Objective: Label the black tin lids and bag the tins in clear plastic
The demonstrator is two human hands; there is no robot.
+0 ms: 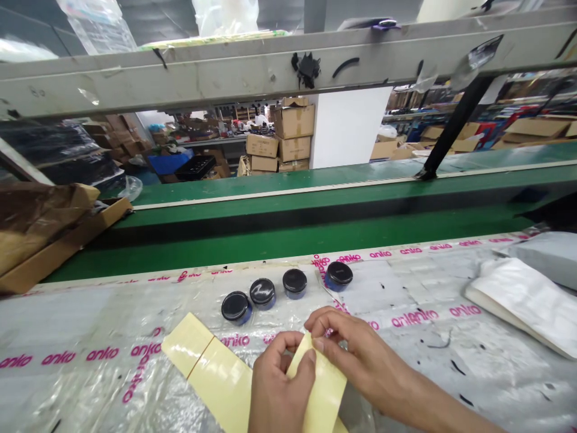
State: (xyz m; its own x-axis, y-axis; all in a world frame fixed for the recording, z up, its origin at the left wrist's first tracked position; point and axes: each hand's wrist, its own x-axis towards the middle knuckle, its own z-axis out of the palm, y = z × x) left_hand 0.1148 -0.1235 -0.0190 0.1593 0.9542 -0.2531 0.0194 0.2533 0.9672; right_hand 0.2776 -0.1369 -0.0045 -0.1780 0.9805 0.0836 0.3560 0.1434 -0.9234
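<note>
My left hand (282, 385) grips the left edge of a yellow sheet (325, 391), thumb on top. At the sheet's top corner, my right hand (354, 346) pinches with thumb and index finger. Another yellow sheet (220, 376), crossed by a thin brown line, lies on the plastic-covered table to the left, partly hidden behind my left hand. Beyond my hands stand round containers with black lids: one at the left (237, 307), one beside it (262, 293), another (294, 282), and one farther right (339, 275).
Plastic with pink lettering covers the table (180, 300). White sheets (523, 304) lie at the right. Behind run a green conveyor (216, 240) and a grey metal beam (180, 78). An open cardboard box (67, 249) sits at the left; a black post (455, 129) rises at the right.
</note>
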